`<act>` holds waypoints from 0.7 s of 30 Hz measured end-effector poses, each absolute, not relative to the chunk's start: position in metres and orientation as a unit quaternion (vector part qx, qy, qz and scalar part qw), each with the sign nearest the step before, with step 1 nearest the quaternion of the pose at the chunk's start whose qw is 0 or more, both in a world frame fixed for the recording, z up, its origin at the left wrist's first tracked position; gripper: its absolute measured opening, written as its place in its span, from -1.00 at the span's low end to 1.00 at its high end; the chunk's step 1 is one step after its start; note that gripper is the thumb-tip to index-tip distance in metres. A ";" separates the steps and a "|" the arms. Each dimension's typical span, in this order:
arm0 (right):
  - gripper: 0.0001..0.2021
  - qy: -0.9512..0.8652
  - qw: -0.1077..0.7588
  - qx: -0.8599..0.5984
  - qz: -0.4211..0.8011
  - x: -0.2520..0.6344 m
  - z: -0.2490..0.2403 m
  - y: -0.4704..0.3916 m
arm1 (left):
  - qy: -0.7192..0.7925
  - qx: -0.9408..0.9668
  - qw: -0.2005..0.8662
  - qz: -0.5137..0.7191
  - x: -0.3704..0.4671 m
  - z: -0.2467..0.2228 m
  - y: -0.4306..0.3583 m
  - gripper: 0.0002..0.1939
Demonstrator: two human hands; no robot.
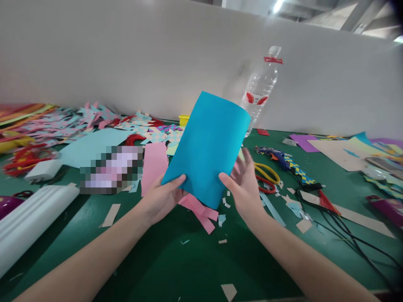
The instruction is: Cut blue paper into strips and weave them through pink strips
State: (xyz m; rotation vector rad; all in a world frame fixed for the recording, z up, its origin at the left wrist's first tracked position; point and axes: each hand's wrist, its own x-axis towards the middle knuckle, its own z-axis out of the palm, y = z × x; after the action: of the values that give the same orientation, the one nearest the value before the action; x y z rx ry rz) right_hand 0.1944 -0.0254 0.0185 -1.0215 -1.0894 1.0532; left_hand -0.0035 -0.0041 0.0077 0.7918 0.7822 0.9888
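A bright blue sheet of paper or card point(210, 147) is held tilted above the green table, slightly curved at its right edge. My left hand point(165, 195) grips its lower left corner, thumb on the front and fingers behind. At the lower right edge is my right hand point(241, 184), its thumb against the front of the sheet and its other fingers spread behind the edge. Pink paper strips point(201, 212) lie under the sheet, and a wider pink piece point(154, 165) lies to its left.
Behind stands a clear plastic bottle point(260, 92) against a grey partition. Scissors with yellow handles point(269, 173), a glue gun point(280, 159) and black cables point(346, 230) lie right. A white roll-like object point(37, 222), a pixelated item point(111, 170) and woven paper strips lie left. Scraps dot the green table point(189, 268).
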 end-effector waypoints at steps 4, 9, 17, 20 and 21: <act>-0.21 -0.378 0.508 -0.453 0.628 0.193 0.012 -0.020 | 0.342 0.367 0.744 0.442 -0.004 0.005 -0.003 -0.45; -0.16 -0.334 0.550 -0.498 0.581 0.195 0.002 -0.016 | 0.374 0.465 0.678 0.429 -0.005 -0.003 -0.003 -0.45; -0.01 -0.352 0.588 -0.512 0.517 0.198 -0.002 -0.014 | 0.454 0.496 0.598 0.435 -0.006 -0.007 0.004 -0.59; -0.01 -0.348 0.589 -0.520 0.511 0.198 -0.003 -0.013 | 0.447 0.491 0.602 0.444 -0.007 -0.008 0.004 -0.64; -0.02 -0.347 0.592 -0.521 0.507 0.199 -0.003 -0.012 | 0.443 0.490 0.605 0.444 -0.007 -0.009 0.004 -0.64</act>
State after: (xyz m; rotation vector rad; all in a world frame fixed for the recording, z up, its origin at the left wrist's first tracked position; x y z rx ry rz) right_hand 0.1987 -0.0124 -0.0032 -1.2117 -0.8075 1.1787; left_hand -0.0067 0.0037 -0.0088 1.1342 1.0255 1.0271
